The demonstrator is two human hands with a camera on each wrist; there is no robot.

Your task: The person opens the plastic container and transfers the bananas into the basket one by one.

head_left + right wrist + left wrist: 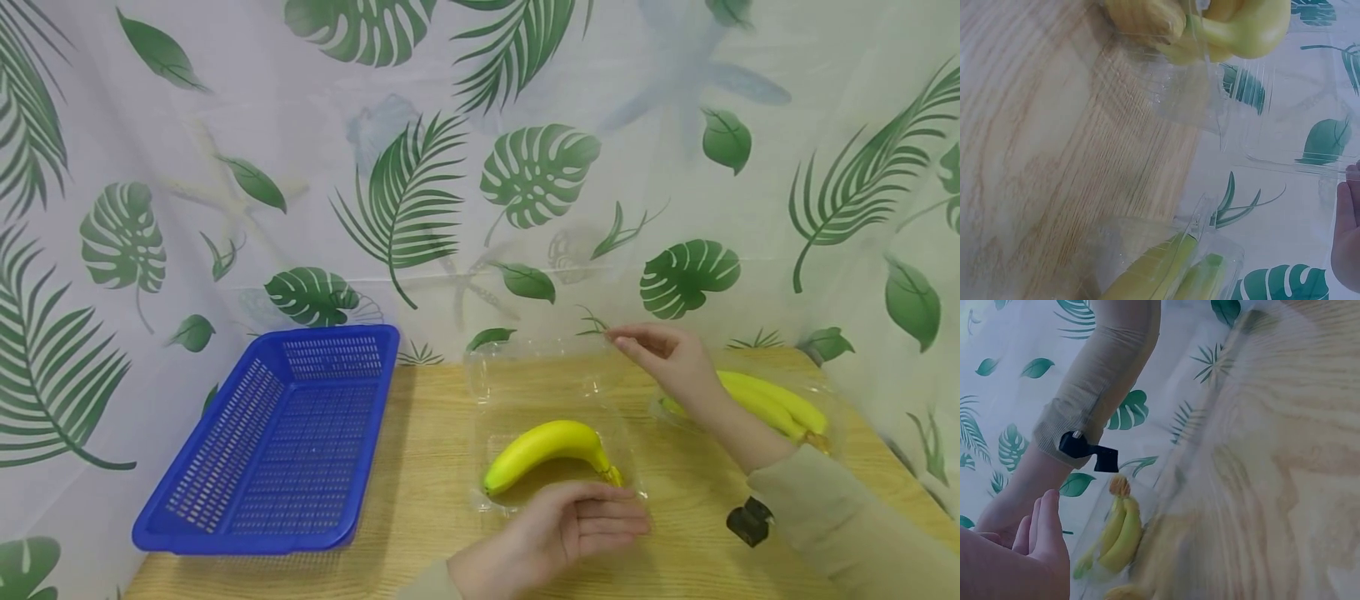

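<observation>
A yellow banana [547, 446] lies in a clear plastic clamshell box [630, 433], whose lid [540, 354] stands raised at the back. At the lid's far right corner my right hand [671, 362] pinches the thin edge between thumb and fingertips. Along the box's front side is my left hand [573, 525], fingers straight and pointing right, just below the banana's stem end. Those same straight left fingers [1047, 531] show in the left wrist view. Only part of my right hand [1349, 231] enters the right wrist view, beside the clear lid.
Behind my right forearm, another clear box holds bananas [780, 408] at the table's right side. A blue plastic basket [367, 450] with slotted walls stands on the left. The wooden table [420, 467] meets a leaf-patterned sheet [465, 275] at the back.
</observation>
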